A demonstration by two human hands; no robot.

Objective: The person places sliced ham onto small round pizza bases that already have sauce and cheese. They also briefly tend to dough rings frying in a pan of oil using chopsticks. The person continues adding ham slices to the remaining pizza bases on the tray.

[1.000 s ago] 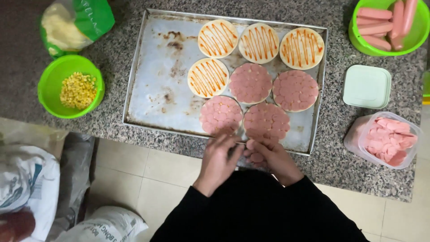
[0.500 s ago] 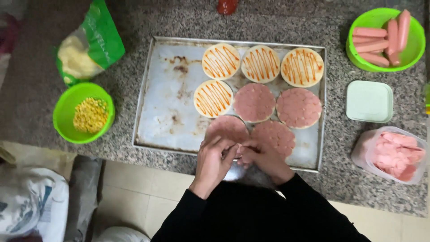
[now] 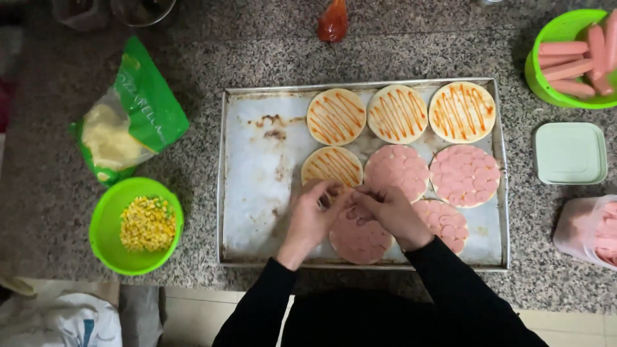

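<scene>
A worn metal baking tray (image 3: 257, 186) on the granite counter holds several small round dough bases. Some carry zigzag lines of red sauce (image 3: 336, 115), others are covered with pink sausage slices (image 3: 464, 175). My left hand (image 3: 313, 215) and my right hand (image 3: 389, 215) meet fingertip to fingertip over the front base (image 3: 360, 241), which is covered in pink slices. The fingers pinch together at something small and pink; what it is stays hidden. A sauced base (image 3: 331, 166) lies just beyond my left hand.
A green bowl of corn kernels (image 3: 136, 225) and a green bag of grated cheese (image 3: 125, 125) sit left of the tray. To the right stand a green bowl of sausages (image 3: 572, 58), a pale lid (image 3: 570, 153) and a tub of pink slices (image 3: 588, 230). A red sauce bottle (image 3: 333, 20) stands behind.
Both hands moved from the tray's front edge up over the front base covered in slices. The camera view shifted, so the tray now sits lower and further right.
</scene>
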